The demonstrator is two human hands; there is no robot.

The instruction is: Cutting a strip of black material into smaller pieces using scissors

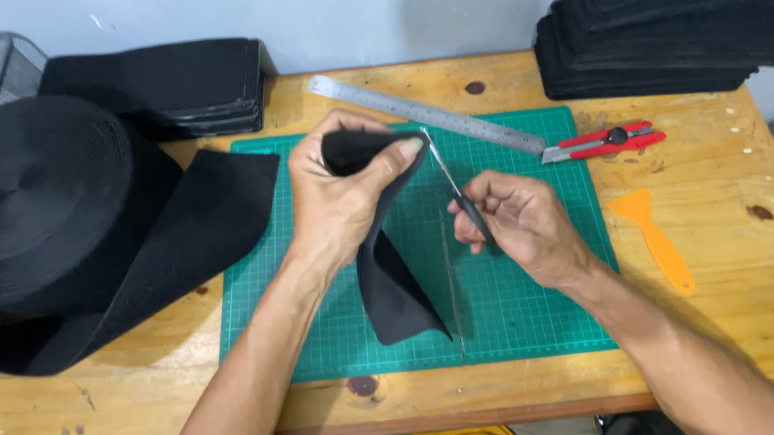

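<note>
Fingers of the left hand are pinching a black cloth piece mid-frame; the right hand is gripping small scissors, trimming its edge, cutting unfinished.

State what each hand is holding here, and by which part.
The left hand pinches a black fabric strip at its folded upper end. The right hand grips a slim cutting tool by its dark handle, blade toward the fabric.
</note>
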